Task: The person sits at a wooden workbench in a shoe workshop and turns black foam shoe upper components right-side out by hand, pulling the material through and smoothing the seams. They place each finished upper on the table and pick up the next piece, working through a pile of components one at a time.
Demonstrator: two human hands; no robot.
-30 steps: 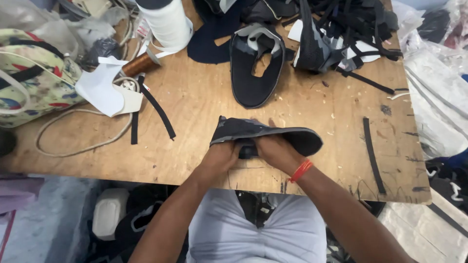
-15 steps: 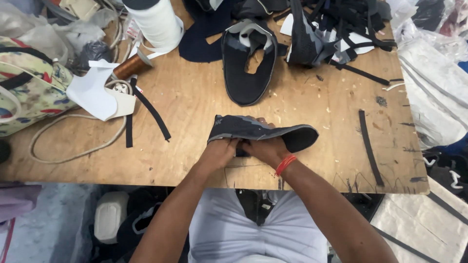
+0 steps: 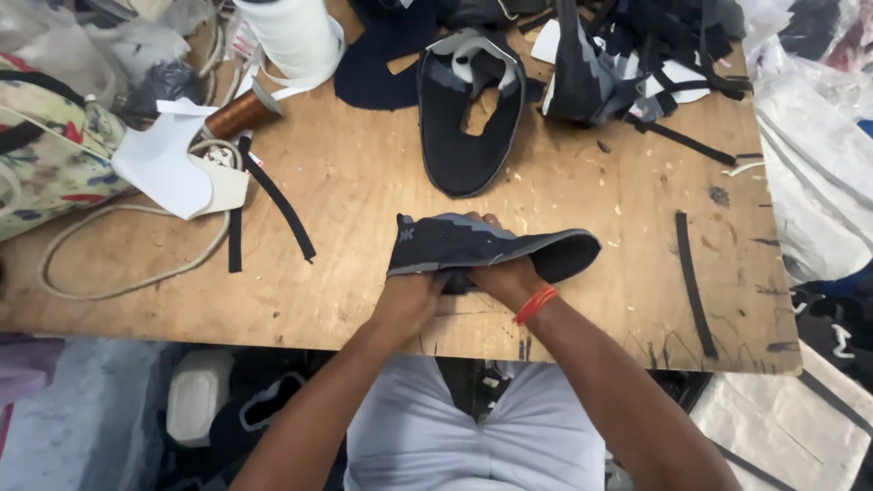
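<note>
Both my hands hold a dark navy and grey fabric shoe upper (image 3: pixel 491 245) just above the near edge of the wooden table (image 3: pixel 364 182). My left hand (image 3: pixel 409 300) grips its near left part from below. My right hand (image 3: pixel 505 277), with a red band at the wrist, grips the middle from below; its fingers are mostly hidden under the fabric. A second flat shoe upper (image 3: pixel 468 118) lies further back on the table.
A white thread cone (image 3: pixel 291 36), a brown spool (image 3: pixel 238 114), white cut pieces (image 3: pixel 173 168), black strips (image 3: pixel 282 209) (image 3: pixel 693 282) and a cord (image 3: pixel 118 273) lie on the table. A patterned bag (image 3: pixel 45 155) sits at the left. A pile of dark fabric parts (image 3: pixel 637 55) is at the back right.
The view shifted slightly. My hands keep hold of the shoe upper near the table's front edge and have adjusted their grip under it.
</note>
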